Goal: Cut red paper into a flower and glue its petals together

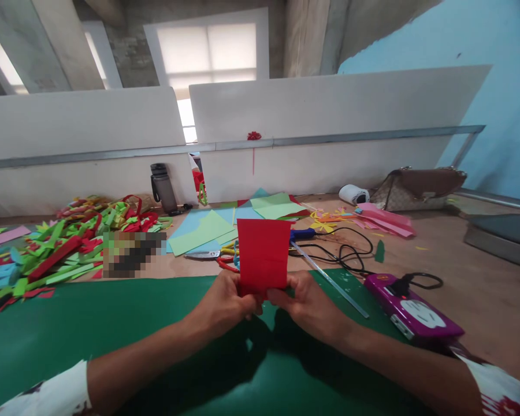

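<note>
A red sheet of paper (263, 254) stands upright between my hands, above the near part of the green mat (156, 346). My left hand (229, 297) pinches its lower left edge, thumb in front. At the lower right corner, my right hand (303, 297) grips it the same way. Behind the paper lie scissors (205, 254) with their handles partly hidden by it. A blue glue gun (303, 234) rests just beyond the paper's right side, and a clear glue stick (329, 280) slants from it across the mat's edge.
Cut paper strips (69, 248) are heaped at left, near a grey bottle (163, 189). Green sheets (208, 231) lie behind the scissors. On the right are a purple power strip (413, 309) with a black cord, pink paper (385, 219) and a brown handbag (420, 188).
</note>
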The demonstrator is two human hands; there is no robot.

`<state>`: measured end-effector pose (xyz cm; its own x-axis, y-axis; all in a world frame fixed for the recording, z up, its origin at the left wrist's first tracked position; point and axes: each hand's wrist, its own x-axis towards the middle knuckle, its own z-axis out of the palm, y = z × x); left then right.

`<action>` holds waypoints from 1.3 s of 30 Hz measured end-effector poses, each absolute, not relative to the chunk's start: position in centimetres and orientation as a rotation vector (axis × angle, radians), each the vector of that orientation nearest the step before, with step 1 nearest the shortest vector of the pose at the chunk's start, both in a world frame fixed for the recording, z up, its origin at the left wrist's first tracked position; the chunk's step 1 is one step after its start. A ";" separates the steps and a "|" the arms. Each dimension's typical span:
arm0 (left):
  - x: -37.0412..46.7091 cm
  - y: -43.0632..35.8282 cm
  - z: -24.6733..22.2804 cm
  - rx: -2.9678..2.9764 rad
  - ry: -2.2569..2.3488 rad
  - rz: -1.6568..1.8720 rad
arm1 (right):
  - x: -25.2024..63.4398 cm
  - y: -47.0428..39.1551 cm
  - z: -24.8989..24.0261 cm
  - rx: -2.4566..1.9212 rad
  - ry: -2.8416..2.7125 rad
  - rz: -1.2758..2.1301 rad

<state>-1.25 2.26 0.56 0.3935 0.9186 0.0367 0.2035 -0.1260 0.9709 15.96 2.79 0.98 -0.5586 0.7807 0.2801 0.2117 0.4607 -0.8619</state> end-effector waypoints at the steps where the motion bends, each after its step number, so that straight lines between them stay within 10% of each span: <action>1: -1.4 2.3 0.6 1.597 1.033 0.840 | 16.0 2.8 1.0 -0.824 -2.031 1.059; 39: -2.5 2.1 0.3 1.624 1.091 0.809 | 16.2 3.3 1.5 -1.034 -2.006 1.202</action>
<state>-2.45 2.11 0.28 0.3749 0.9270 0.0050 0.2741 -0.1160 0.9547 16.24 3.32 1.51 -0.5338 0.8414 0.0844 0.3226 0.2949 -0.8994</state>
